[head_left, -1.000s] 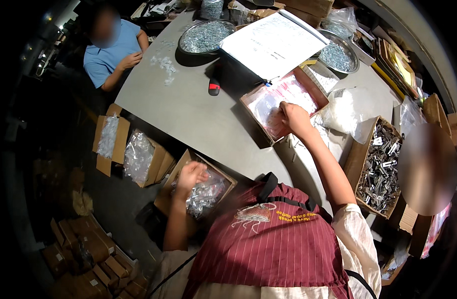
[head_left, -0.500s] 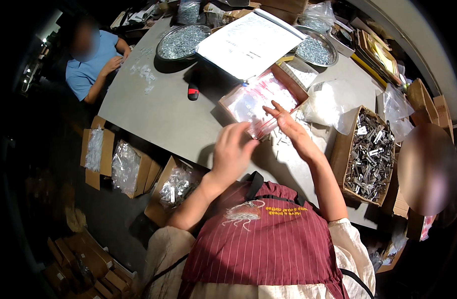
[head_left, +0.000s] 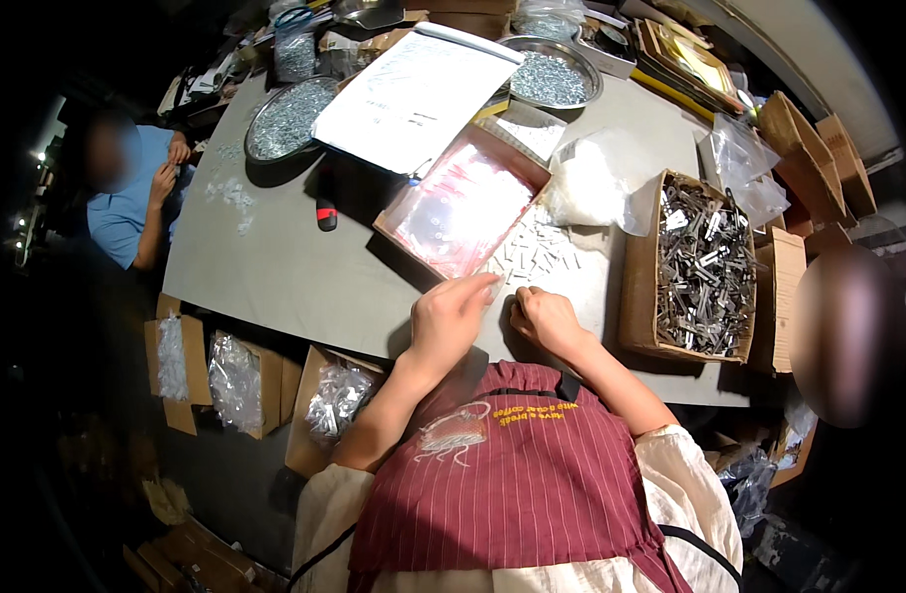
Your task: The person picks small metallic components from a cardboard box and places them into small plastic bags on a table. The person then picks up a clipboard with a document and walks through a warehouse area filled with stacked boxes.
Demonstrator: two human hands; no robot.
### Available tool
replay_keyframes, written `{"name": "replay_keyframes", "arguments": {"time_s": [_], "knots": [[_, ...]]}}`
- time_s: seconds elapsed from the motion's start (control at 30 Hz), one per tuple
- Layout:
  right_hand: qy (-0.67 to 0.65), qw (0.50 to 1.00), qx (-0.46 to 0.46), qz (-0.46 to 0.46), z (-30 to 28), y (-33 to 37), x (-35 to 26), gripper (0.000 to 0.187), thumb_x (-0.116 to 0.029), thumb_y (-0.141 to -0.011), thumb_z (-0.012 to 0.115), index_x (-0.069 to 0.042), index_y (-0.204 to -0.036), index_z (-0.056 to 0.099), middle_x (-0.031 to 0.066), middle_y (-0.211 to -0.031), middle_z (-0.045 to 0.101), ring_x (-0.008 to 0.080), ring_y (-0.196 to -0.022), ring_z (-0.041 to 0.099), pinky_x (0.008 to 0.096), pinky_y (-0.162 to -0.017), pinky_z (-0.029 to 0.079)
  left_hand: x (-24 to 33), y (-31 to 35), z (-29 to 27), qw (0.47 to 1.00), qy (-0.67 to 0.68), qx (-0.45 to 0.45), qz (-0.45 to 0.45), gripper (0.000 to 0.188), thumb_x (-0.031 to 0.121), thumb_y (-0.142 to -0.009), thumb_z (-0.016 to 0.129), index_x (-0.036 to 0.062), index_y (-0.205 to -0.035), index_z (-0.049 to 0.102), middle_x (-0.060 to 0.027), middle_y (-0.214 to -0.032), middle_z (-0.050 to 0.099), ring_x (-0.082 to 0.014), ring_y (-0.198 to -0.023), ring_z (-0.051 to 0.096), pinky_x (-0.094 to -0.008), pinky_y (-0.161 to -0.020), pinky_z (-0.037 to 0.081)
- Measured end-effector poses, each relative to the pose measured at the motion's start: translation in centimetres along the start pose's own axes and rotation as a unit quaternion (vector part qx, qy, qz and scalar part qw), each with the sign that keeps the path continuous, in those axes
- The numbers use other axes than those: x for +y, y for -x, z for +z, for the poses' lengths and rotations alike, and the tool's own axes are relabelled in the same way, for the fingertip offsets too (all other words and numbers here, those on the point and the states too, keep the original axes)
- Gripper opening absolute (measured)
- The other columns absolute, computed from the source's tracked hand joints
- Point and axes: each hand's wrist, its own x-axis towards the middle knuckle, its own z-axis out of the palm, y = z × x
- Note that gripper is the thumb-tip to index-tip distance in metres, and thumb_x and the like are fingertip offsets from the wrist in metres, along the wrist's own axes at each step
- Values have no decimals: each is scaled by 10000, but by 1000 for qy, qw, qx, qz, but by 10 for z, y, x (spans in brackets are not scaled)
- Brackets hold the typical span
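My left hand (head_left: 447, 318) is over the table's near edge, just below the box of bags, its fingers bent together toward the thumb. Whatever it may hold is too small or hidden to make out. Close to its right, my right hand (head_left: 549, 320) rests low at the tabletop with fingers curled in; anything between them is hidden. Beyond both hands, small white flat pieces (head_left: 542, 252) lie scattered. An open cardboard box (head_left: 410, 259) holds clear plastic bags with red print (head_left: 463, 203).
A carton of metal clips (head_left: 705, 272) stands at right. A white bag (head_left: 586, 183), a clipboard with paper (head_left: 413, 94), metal trays of small parts (head_left: 293, 119) (head_left: 547, 79) and a red-and-black tool (head_left: 326, 215) lie farther back. A person in blue (head_left: 136, 193) sits at left.
Both hands have drawn back from the box of bags toward me. My right hand has come down beside the white pieces and its fingers have curled. The view has shifted.
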Motion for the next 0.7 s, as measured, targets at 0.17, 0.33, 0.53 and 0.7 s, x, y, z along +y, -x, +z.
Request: {"name": "replay_keyframes", "arguments": {"time_s": [0.17,0.33,0.53,0.7], "knots": [[15,989,70,130,-42,12,38,213,-220,-871,708,-29,-926,633,182,-854,680,394,-806,675,470,-706,541,-8,10,7,999,-40,-11,18,72,66,-921,692,5,-947,721,-121,-837,715,-245,-694,687,-328,-636,548],[77,969,157,175,-57,4,68,210,-203,-887,667,-2,-901,609,231,-859,691,422,-762,695,515,-684,557,11,8,18,998,-16,-44,-48,106,126,-869,751,35,-902,706,-160,-829,687,-369,-783,668,-434,-704,531],[112,966,117,200,-35,3,72,256,-227,-847,709,7,-904,623,231,-882,683,422,-785,694,498,-690,564,8,-1,33,998,2,-47,46,137,126,-859,775,34,-941,717,-124,-882,695,-261,-742,677,-346,-658,538],[159,962,92,202,-37,11,74,233,-208,-816,718,0,-887,639,209,-867,684,392,-764,698,477,-671,565,-2,6,43,995,-1,-77,69,138,139,-864,772,36,-926,705,-104,-881,680,-268,-748,663,-375,-658,537]]}}
